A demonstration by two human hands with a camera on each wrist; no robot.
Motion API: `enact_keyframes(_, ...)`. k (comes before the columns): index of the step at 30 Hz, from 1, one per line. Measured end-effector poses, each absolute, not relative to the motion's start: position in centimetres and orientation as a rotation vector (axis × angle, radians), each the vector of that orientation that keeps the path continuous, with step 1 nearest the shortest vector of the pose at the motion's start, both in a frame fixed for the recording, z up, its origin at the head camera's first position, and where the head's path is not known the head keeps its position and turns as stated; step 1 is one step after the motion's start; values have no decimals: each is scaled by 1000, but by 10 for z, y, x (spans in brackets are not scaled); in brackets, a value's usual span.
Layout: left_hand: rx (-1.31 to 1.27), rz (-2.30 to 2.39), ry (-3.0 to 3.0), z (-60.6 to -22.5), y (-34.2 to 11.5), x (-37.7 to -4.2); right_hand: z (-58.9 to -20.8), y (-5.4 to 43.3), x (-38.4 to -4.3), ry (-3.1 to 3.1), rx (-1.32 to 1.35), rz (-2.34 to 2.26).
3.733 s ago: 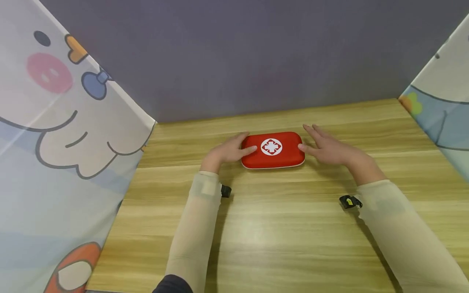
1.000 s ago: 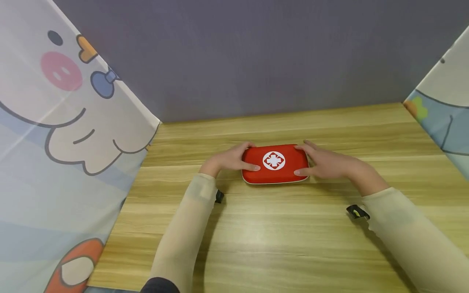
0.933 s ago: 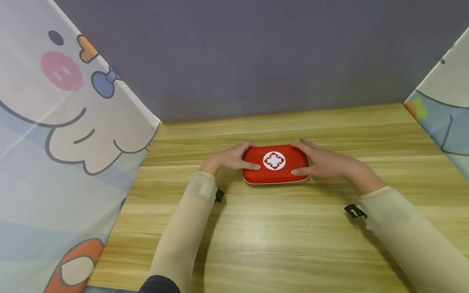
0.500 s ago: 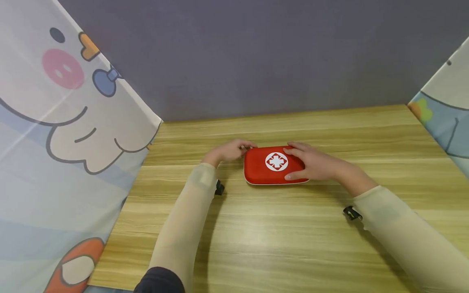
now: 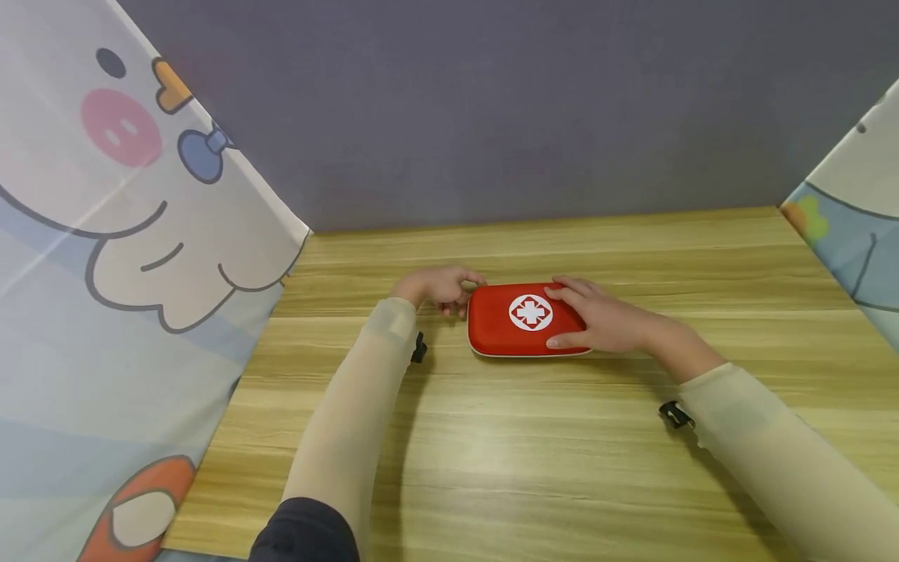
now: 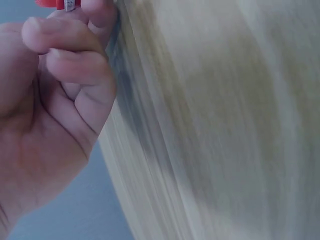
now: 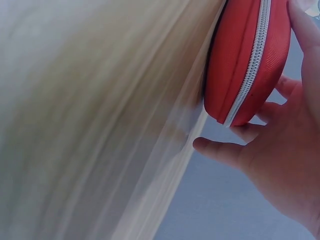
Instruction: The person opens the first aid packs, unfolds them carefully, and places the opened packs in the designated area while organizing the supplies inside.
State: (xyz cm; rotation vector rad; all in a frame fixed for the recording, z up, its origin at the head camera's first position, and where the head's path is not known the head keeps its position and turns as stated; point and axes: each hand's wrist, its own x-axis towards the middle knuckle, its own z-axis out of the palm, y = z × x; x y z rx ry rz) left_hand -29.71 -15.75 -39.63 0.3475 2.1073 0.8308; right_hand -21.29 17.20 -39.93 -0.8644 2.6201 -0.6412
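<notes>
A red zip-up first-aid case (image 5: 492,324) with a white cross emblem lies on the wooden table. My right hand (image 5: 609,320) grips its right end, thumb near the front edge and fingers over the back. The right wrist view shows the silver zipper (image 7: 253,60) running along the case's side. My left hand (image 5: 442,286) is at the back left corner, several fingers curled, index finger reaching to the case. In the left wrist view, a white zipper end (image 6: 69,4) shows just past the fingers; I cannot tell whether the fingertips pinch a pull there.
A grey wall (image 5: 520,109) rises behind the table (image 5: 520,468). Cartoon-printed cloth panels (image 5: 119,257) flank it on the left and right. Both forearms wear cream sleeves with small black wrist devices.
Both hands have come onto the case, which moved slightly toward me. The left thumb then left its top and the left fingers curled at the back left corner; the right hand moved further over its end.
</notes>
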Motion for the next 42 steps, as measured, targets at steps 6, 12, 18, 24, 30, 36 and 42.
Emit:
enact_keyframes(6, 372, 864, 2088, -395, -154, -293, -399, 172, -212, 2624, -856, -642)
enact_keyframes(12, 319, 913, 2103, -397, -153, -290, -400, 171, -211, 2627, -858, -628)
enact_keyframes(18, 436, 874, 2231, -400, -156, -291, -400, 173, -208, 2624, -842, -629)
enact_keyframes(24, 533, 822, 2332, -401, -161, -287, -397, 173, -206, 2652, -861, -561)
enact_keyframes(30, 534, 795, 2351, -402, -168, -281, -395, 166, -204, 2689, -873, -434)
enact_keyframes(36, 540, 776, 2358, -404, -171, -278, -397, 164, -201, 2718, -889, -368)
enact_keyframes(42, 612, 742, 2389, -404, -167, -277, -396, 170, -196, 2761, -882, -315)
